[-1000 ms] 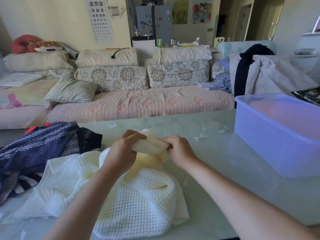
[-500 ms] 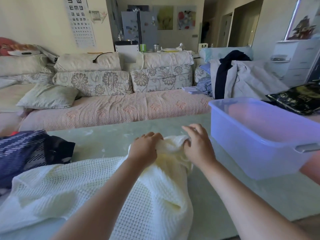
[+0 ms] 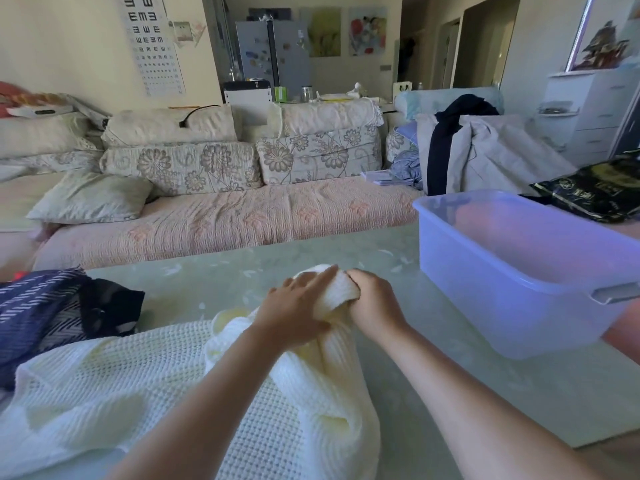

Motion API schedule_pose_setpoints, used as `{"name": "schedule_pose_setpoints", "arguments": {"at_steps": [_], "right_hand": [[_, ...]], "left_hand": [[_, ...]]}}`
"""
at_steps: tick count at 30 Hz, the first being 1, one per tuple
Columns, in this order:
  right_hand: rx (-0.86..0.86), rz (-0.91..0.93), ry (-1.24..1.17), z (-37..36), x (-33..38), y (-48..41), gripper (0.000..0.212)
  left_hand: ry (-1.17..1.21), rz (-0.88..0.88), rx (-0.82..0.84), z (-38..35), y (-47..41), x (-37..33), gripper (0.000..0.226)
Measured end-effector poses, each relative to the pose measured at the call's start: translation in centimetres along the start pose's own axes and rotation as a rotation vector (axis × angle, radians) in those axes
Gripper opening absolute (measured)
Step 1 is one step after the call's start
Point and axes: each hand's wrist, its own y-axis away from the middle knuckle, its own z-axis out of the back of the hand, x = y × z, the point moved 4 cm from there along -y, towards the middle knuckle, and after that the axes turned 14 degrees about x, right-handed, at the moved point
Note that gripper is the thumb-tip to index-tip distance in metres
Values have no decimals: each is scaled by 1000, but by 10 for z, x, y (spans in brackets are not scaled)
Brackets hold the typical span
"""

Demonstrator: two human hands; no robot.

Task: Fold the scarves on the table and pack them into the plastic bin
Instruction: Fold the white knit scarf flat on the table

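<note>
Table [image 3: 450, 393]: fills the lower frame. You have bare surface at centre right, so spread the cloth flat there before folding.
Cream scarf [image 3: 242, 427]: sprawls from lower left to centre, one end bunched between your hands. Open that end out and square its edges, or the fold will likely come out lumpy.
Plastic bin [image 3: 485, 306]: right of centre, near your hands. Size your folds to fit it.
Dark scarf [image 3: 38, 317]: heaped at the left edge, just beside the cream one. Don't drag it along.
Left hand [image 3: 294, 313]: fingers nearly straight, pressing on the bunched end; thumb hidden.
Right hand [image 3: 375, 301]: curled round the same end, gripping it.
</note>
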Motion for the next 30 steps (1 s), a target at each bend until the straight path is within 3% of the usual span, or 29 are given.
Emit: {"name": "schedule_pose_setpoints", "arguments": {"at_steps": [3, 7, 10, 13, 15, 17, 20, 24, 27, 30], "right_hand": [[87, 0, -127, -7, 1, -1, 45], [480, -171, 5, -33, -19, 6, 100], [536, -223, 16, -44, -18, 6, 91], [426, -169, -1, -45, 6, -1, 58], [335, -155, 47, -40, 20, -6, 54], [235, -161, 65, -29, 33, -11, 54], [87, -173, 83, -3, 47, -19, 51], [-80, -102, 174, 34, 56, -29, 50], [-358, 4, 179, 63, 46, -35, 56], [-536, 108, 231, 78, 18, -38, 59]], "left_hand": [[151, 91, -81, 7, -6, 25, 55], [381, 121, -247, 20, 9, 67, 54], [351, 127, -274, 20, 25, 88, 56], [220, 194, -236, 10, 42, 99, 50], [-58, 233, -256, 8, 48, 98, 39], [-132, 299, -258, 17, 50, 95, 34], [88, 421, -136, 37, 35, 89, 35], [458, 369, -284, 72, 3, 66, 46], [593, 202, -402, 92, -25, 37, 42], [751, -59, -276, 80, -54, 8, 54]]}}
